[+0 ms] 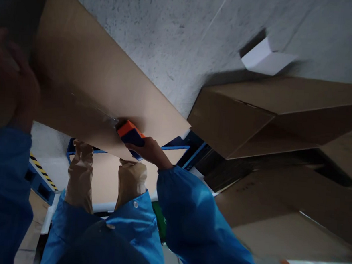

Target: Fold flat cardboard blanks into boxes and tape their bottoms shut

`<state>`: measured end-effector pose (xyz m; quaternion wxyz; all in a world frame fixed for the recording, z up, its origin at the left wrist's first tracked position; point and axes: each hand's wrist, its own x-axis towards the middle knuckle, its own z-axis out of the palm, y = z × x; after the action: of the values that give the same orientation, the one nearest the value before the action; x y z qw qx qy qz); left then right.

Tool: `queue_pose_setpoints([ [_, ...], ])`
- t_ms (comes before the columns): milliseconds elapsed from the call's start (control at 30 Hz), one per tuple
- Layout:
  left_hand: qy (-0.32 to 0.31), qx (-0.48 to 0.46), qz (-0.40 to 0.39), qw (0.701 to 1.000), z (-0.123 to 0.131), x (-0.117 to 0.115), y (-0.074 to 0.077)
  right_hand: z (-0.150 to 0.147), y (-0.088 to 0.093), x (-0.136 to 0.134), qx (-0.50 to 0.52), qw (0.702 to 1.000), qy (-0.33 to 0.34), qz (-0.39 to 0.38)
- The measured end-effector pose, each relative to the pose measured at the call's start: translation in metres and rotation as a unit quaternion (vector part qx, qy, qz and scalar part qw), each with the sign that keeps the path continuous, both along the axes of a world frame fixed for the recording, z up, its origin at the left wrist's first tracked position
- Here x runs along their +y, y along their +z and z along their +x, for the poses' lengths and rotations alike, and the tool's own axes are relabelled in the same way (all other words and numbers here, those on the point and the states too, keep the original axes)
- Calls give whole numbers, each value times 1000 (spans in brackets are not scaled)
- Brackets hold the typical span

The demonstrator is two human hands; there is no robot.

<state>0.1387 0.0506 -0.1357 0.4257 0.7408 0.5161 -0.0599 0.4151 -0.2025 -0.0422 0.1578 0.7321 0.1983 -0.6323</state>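
My right hand (150, 151) is closed around an orange and dark blue tape dispenser (132, 135). The dispenser's orange end rests against a brown cardboard box (113, 75), and a shiny strip that looks like clear tape (96, 109) trails leftward from it along the surface. At the far left, in deep shadow, my left hand (17, 76) is beside the box's left end. Its fingers look spread and it seems to hold nothing; whether it touches the cardboard I cannot tell.
Right of the box stands an open cardboard carton (231, 123), with a small white box (268, 58) on the grey floor behind it. More cardboard (279, 199) lies at lower right. Below is a blue-edged platform (175, 148). Yellow-black striping (43, 172) marks the left.
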Motion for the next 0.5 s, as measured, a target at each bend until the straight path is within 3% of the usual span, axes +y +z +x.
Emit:
queue_pose_setpoints([
  [33,20,-1,82,996,24,-20,9,1,0,0,1,1000,-1,4],
  [67,-9,-23,127,992,49,-41,16,1,1,0,3,1000,-2,10],
  [133,-156,-53,77,983,95,-84,22,2,0,1,7,1000,-4,20],
  [233,-209,-30,40,977,133,-122,15,3,-2,4,5,1000,0,31],
  [367,-204,11,39,978,137,-122,2,8,-3,6,1,998,10,56],
  [500,-211,25,36,976,137,-113,2,22,4,-7,18,997,5,72],
])
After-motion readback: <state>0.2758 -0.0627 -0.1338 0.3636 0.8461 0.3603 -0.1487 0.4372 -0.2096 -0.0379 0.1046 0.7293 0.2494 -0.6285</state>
